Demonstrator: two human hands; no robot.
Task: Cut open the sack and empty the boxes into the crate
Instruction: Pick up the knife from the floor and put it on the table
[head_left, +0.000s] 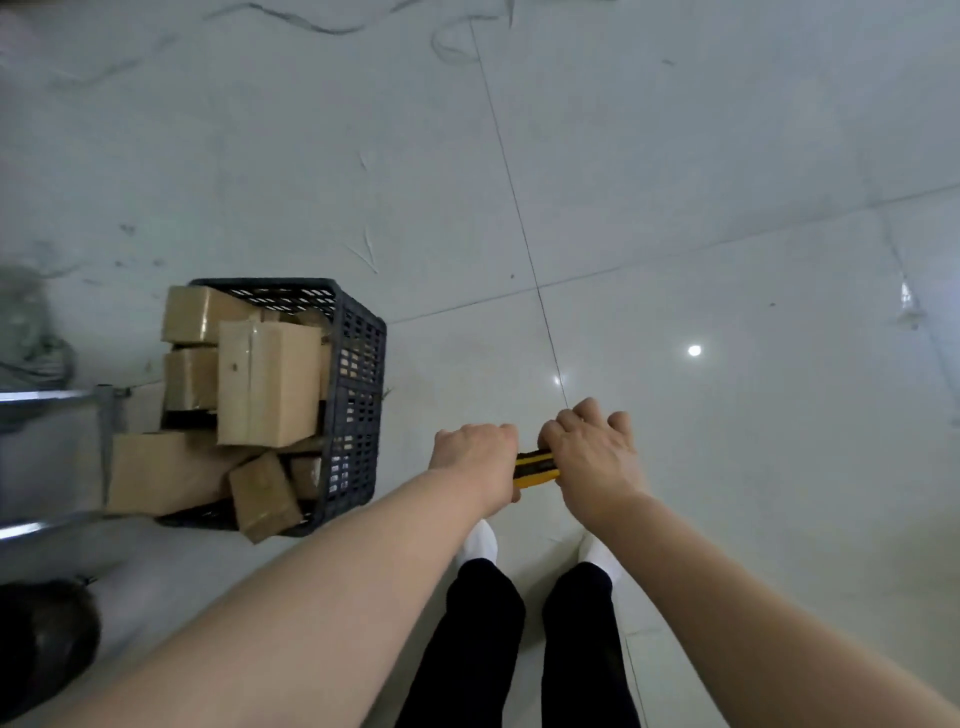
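Observation:
A dark plastic crate (358, 395) stands on the floor at the left, piled with several brown cardboard boxes (267, 382); some spill over its left rim. In front of me, above my feet, both hands hold a yellow and black utility knife (535, 467). My left hand (475, 454) grips its left end and my right hand (592, 452) grips its right end. The blade is hidden by my fingers. A crumpled grey-green sack (31, 332) lies blurred at the far left edge.
A metal frame (57, 400) stands against the crate's left side. A dark rounded object (41, 639) sits at the bottom left. Pale tiled floor (675, 208) stretches ahead and to the right, with loose strands (457, 41) at the top.

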